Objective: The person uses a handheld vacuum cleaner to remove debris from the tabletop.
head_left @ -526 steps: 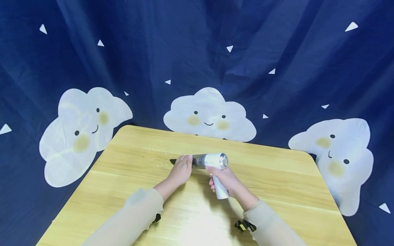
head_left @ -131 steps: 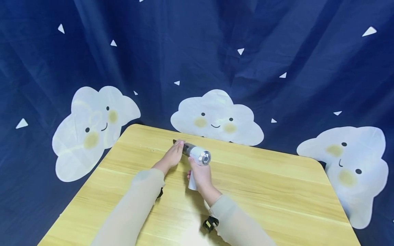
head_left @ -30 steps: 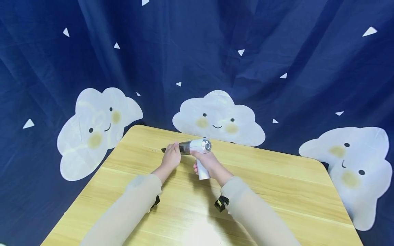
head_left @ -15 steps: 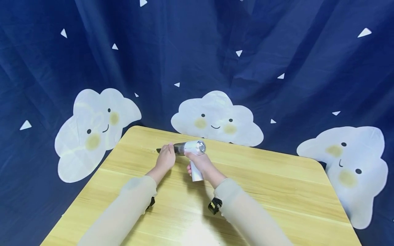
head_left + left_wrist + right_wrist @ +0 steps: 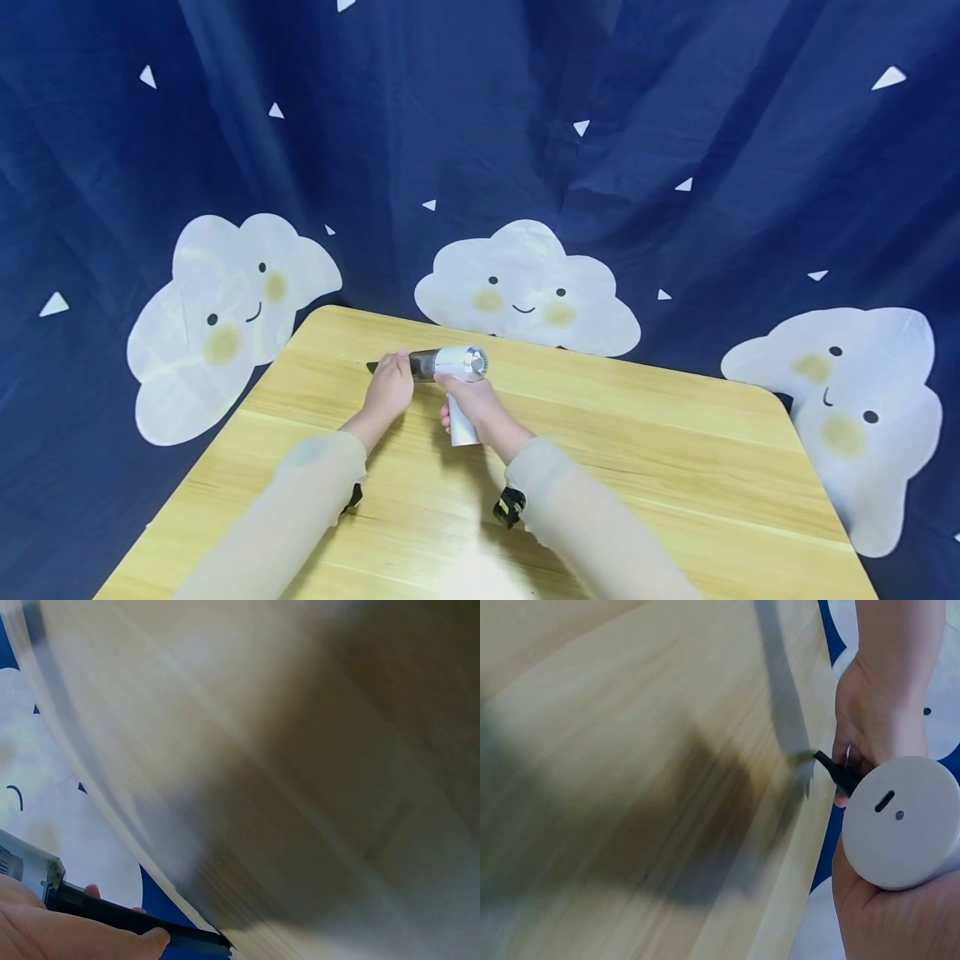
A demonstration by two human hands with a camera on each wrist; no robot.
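A white handheld vacuum cleaner (image 5: pixel 452 363) with a smoky clear front part lies across both hands at the far left part of the table. My right hand (image 5: pixel 480 404) grips its white handle, whose round end (image 5: pixel 900 825) faces the camera in the right wrist view. Around the front section, my left hand (image 5: pixel 390 387) holds the vacuum near its black nozzle (image 5: pixel 372 367). The nozzle points left, its tip close over the tabletop. In the left wrist view, the thumb (image 5: pixel 146 939) lies along the black front part (image 5: pixel 120 916).
The wooden table (image 5: pixel 637 467) has rounded far corners. Behind it hangs a dark blue curtain (image 5: pixel 480 108) with white clouds, close to the far edge. Black wrist cameras, such as the right one (image 5: pixel 509 507), sit below the sleeve cuffs.
Both hands have moved the vacuum left over the last second. White crumbs that lay scattered left of the nozzle in earlier frames have dwindled and hardly show now. Both grips stay the same.
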